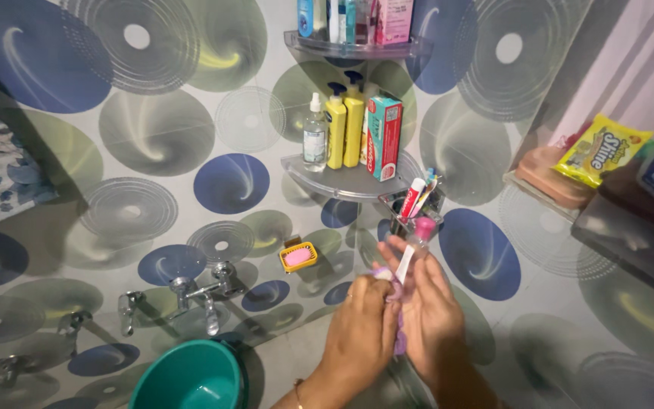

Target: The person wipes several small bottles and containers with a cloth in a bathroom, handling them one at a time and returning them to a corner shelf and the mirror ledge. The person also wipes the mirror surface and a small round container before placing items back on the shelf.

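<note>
1. Left hand [361, 333] curls closed around a purple toothbrush [400, 322], its long axis running upright, below the holder cup [410, 212].
2. Right hand [429, 310] pinches a white paste tube [405, 263] just above the brush head.

I see a small white tube [406, 263] with a pink cap, tilted upright, pinched above a purple toothbrush [400, 333].

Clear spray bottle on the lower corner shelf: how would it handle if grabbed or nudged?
The clear spray bottle is tall and narrow, so a sideways nudge would probably tip it. It stands close beside the yellow pump bottles, which might catch it or topple too. It looks like smooth plastic, likely light and possibly slippery in wet fingers.
</note>
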